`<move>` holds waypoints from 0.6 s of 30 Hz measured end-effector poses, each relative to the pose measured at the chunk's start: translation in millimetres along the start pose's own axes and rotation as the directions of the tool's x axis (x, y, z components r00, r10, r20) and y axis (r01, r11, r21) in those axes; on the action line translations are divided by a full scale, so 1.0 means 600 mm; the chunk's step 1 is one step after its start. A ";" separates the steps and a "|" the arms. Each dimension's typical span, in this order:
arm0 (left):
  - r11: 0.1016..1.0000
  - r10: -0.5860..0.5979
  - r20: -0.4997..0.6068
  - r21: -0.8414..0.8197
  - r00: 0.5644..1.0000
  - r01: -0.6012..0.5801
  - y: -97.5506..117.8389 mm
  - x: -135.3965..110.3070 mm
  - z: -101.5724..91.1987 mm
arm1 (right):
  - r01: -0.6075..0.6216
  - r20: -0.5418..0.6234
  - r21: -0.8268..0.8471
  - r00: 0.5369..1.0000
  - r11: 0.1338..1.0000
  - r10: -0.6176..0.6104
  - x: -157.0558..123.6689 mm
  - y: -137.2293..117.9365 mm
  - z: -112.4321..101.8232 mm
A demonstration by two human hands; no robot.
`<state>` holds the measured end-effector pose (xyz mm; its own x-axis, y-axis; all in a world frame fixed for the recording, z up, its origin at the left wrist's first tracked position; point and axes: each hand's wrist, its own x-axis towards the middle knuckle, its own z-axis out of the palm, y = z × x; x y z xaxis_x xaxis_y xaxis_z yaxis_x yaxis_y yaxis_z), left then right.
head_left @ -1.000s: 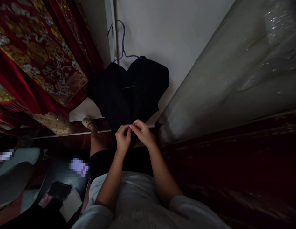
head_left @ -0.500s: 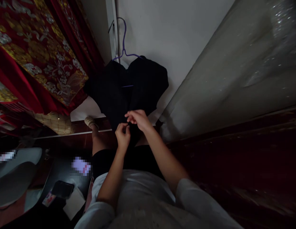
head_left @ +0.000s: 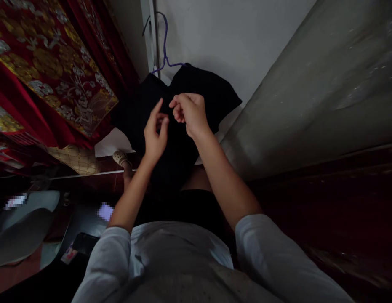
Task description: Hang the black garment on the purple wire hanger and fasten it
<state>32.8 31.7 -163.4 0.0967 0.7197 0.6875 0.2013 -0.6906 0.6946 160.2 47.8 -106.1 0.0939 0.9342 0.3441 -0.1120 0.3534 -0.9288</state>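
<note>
While the right hand (head_left: 191, 112) pinches the black garment (head_left: 213, 86) hung far on its purple hanger (head_left: 164, 46) and the left hand (head_left: 154, 136) hovers, fingers apart, a hard tug could unhook it.

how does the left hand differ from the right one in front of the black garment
The left hand has its fingers stretched upward and apart; the right hand has them curled toward the palm. The left hand is lower, the right hand higher. Both are bare, raised before the black garment on the purple hanger; whether the right hand pinches it is too dark to tell.
</note>
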 end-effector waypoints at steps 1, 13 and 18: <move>0.998 0.050 0.029 0.037 0.998 -0.051 0.010 0.033 -0.011 | 0.018 0.014 -0.011 1.000 1.000 -0.018 0.001 0.003 -0.003; 0.945 0.087 0.422 0.252 0.902 -0.209 0.009 0.140 -0.074 | 0.111 -0.003 -0.119 0.994 0.987 -0.112 -0.012 0.038 -0.001; 0.902 0.119 0.430 0.331 0.895 -0.279 0.065 0.158 -0.098 | 0.142 -0.007 -0.293 0.989 0.945 -0.150 0.006 0.063 -0.001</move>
<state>-7.6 68.8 -58.7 0.5300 0.5927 0.6065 0.4771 -0.7997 0.3645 157.0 64.5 -139.9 0.1161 0.8701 0.4790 0.1978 0.4523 -0.8696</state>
